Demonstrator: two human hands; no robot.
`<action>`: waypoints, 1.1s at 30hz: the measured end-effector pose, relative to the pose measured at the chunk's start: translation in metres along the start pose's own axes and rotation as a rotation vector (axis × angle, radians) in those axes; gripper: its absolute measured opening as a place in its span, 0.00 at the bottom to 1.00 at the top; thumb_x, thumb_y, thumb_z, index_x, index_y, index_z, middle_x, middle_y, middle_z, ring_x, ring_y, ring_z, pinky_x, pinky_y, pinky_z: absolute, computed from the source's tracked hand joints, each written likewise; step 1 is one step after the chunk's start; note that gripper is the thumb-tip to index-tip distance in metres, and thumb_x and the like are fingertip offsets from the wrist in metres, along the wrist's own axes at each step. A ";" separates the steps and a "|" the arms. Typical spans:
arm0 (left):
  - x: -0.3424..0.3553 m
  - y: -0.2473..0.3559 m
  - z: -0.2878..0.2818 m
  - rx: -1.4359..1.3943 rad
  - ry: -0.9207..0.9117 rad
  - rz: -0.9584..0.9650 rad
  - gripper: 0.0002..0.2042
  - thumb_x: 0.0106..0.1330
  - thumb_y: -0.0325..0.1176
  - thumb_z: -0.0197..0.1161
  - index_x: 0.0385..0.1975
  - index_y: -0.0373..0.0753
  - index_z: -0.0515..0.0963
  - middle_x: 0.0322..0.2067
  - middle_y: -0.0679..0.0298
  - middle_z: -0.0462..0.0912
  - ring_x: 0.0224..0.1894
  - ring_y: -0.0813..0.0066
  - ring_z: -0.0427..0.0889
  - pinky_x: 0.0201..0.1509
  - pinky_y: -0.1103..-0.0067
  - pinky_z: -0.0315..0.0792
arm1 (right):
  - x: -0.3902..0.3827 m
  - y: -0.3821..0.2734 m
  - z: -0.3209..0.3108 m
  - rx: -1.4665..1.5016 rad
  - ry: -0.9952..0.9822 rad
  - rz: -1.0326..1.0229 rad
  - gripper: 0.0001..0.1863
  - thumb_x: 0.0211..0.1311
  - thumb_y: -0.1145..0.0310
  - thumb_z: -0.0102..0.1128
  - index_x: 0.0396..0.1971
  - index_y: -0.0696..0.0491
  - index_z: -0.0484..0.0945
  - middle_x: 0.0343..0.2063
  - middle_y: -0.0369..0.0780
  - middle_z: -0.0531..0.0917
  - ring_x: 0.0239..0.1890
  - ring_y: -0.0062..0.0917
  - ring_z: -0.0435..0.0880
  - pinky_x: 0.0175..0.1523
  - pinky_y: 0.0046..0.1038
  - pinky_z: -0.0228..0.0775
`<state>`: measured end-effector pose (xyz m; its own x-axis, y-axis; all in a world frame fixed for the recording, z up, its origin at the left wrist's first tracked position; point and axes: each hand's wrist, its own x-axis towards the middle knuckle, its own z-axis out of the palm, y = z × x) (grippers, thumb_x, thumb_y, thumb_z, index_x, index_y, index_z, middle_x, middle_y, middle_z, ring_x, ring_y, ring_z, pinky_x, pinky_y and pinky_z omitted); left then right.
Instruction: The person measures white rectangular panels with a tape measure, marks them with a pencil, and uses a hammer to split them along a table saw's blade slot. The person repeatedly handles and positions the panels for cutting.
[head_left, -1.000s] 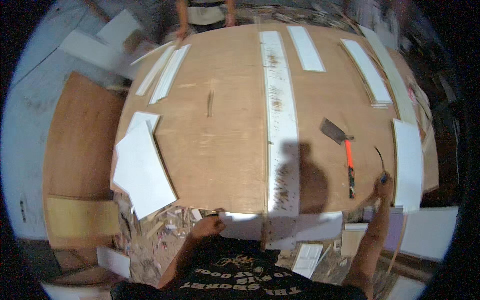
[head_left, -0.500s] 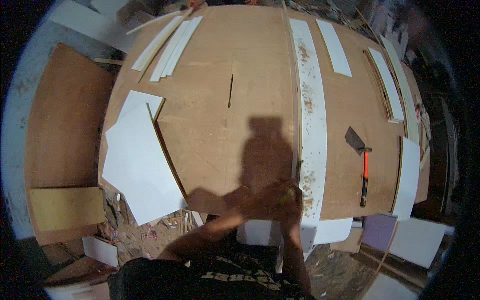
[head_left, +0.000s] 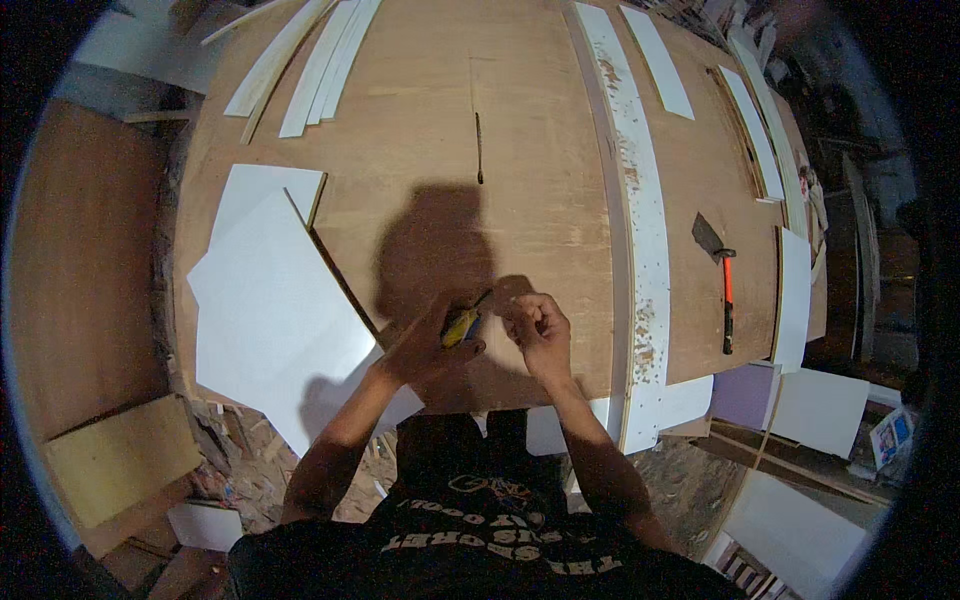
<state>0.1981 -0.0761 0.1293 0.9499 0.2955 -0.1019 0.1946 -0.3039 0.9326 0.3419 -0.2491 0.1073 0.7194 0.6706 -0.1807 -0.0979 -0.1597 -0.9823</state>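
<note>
My left hand (head_left: 428,345) is closed around a small yellow and dark tool (head_left: 462,328); its exact kind is unclear. A dark tip of it points up and to the right. Beside it, a little apart, my right hand (head_left: 540,332) has its fingers curled together, and whatever lies in them is hidden. Both hands are over the near part of a brown wooden board (head_left: 540,220). White panels (head_left: 285,310) lie overlapping by my left forearm. To the right of my right hand runs a long white strip (head_left: 640,240) with brown specks.
A hammer (head_left: 728,300) with an orange and black handle lies right of the strip, a dark flat piece (head_left: 707,234) touching its head. Narrow white strips (head_left: 330,75) rest at the far left, more (head_left: 657,62) at the far right. A thin dark stick-like shape (head_left: 479,148) is on the board.
My hands have moved up from the board's near edge over its surface and now show apart. The yellow tool is now clearly in my left hand. The whole view has shifted.
</note>
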 end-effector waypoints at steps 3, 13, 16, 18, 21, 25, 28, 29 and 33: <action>-0.002 -0.009 -0.001 -0.114 0.011 0.045 0.36 0.63 0.40 0.74 0.68 0.40 0.61 0.57 0.50 0.74 0.58 0.59 0.77 0.62 0.64 0.71 | -0.014 -0.014 0.004 -0.088 -0.036 0.022 0.10 0.75 0.69 0.59 0.50 0.57 0.76 0.30 0.32 0.82 0.29 0.12 0.76 0.34 0.18 0.69; 0.007 -0.030 0.058 -0.750 0.273 -0.152 0.25 0.78 0.46 0.56 0.65 0.38 0.62 0.50 0.57 0.75 0.54 0.67 0.77 0.60 0.71 0.72 | -0.032 -0.031 0.012 -0.164 -0.089 0.092 0.24 0.74 0.66 0.61 0.65 0.53 0.70 0.45 0.38 0.82 0.38 0.18 0.81 0.45 0.21 0.76; -0.007 -0.037 0.091 -0.943 0.331 -0.196 0.23 0.81 0.48 0.51 0.64 0.37 0.62 0.49 0.60 0.75 0.50 0.72 0.76 0.57 0.73 0.73 | -0.057 -0.021 0.030 0.045 -0.128 0.286 0.27 0.74 0.61 0.60 0.68 0.52 0.67 0.43 0.37 0.82 0.39 0.19 0.81 0.44 0.24 0.79; -0.016 -0.039 0.111 -1.008 0.357 -0.148 0.23 0.80 0.48 0.51 0.63 0.37 0.62 0.48 0.60 0.75 0.48 0.74 0.76 0.55 0.74 0.74 | -0.067 -0.012 0.039 0.071 -0.071 0.203 0.29 0.75 0.61 0.60 0.70 0.55 0.64 0.45 0.36 0.82 0.41 0.19 0.81 0.48 0.26 0.81; -0.026 -0.044 0.114 -0.968 0.300 -0.297 0.23 0.79 0.47 0.54 0.62 0.36 0.63 0.49 0.57 0.75 0.49 0.71 0.77 0.53 0.73 0.75 | -0.073 -0.001 0.043 0.274 -0.065 0.217 0.26 0.75 0.65 0.59 0.69 0.53 0.65 0.47 0.38 0.82 0.47 0.24 0.83 0.44 0.29 0.85; -0.040 -0.025 0.092 -0.532 0.279 -0.236 0.27 0.73 0.45 0.64 0.63 0.35 0.63 0.52 0.52 0.74 0.52 0.64 0.77 0.57 0.70 0.73 | -0.067 0.003 0.036 0.355 0.062 0.510 0.23 0.73 0.66 0.60 0.64 0.55 0.69 0.50 0.41 0.81 0.45 0.24 0.84 0.49 0.28 0.82; -0.058 0.003 0.062 0.202 0.397 0.019 0.35 0.63 0.40 0.72 0.65 0.34 0.62 0.54 0.45 0.74 0.55 0.47 0.77 0.61 0.61 0.71 | -0.059 -0.003 0.031 0.144 0.034 0.279 0.24 0.68 0.74 0.64 0.62 0.52 0.70 0.48 0.39 0.81 0.43 0.20 0.82 0.40 0.22 0.79; -0.061 0.012 0.056 0.445 0.436 0.075 0.36 0.61 0.39 0.72 0.66 0.34 0.61 0.55 0.43 0.74 0.55 0.44 0.77 0.62 0.59 0.71 | -0.056 -0.004 0.030 -0.021 0.018 0.156 0.25 0.67 0.76 0.65 0.62 0.52 0.71 0.48 0.39 0.80 0.43 0.19 0.82 0.39 0.21 0.79; -0.047 0.024 0.043 0.418 0.114 0.200 0.37 0.61 0.40 0.71 0.68 0.36 0.61 0.54 0.42 0.75 0.57 0.38 0.75 0.62 0.54 0.70 | -0.050 -0.007 0.024 -0.118 -0.151 0.184 0.20 0.65 0.79 0.65 0.55 0.53 0.74 0.37 0.35 0.82 0.36 0.17 0.82 0.43 0.21 0.76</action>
<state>0.1684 -0.1359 0.1414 0.9503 0.2848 0.1260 0.1148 -0.6964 0.7084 0.2901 -0.2642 0.1220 0.5853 0.7217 -0.3696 -0.1304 -0.3661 -0.9214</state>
